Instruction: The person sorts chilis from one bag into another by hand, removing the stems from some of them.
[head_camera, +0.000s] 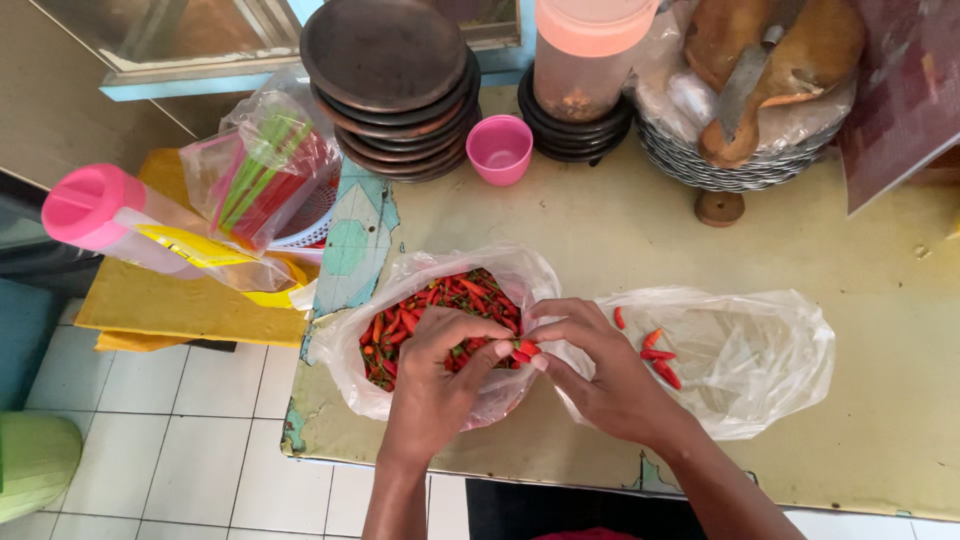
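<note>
Thin, clear, crinkled plastic forms the bag (420, 290) of glossy, smooth-skinned red chillies (440, 305) and the flatter bag (760, 350) beside it. The table (600, 240) top is matt, worn, with chipped paint at its edge. The pink cup (499, 148) is smooth plastic; the stacked dark plates (385, 60) look matt.

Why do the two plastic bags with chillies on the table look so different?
The clear plastic bag on the left is heaped full of small red chillies with green stems; the clear plastic bag on the right holds only a few red chillies. The left bag bulges round and open; the right bag lies flat. The left hand rests over the full bag; the right hand lies on the flat bag's edge. Both are thin, see-through plastic.
</note>
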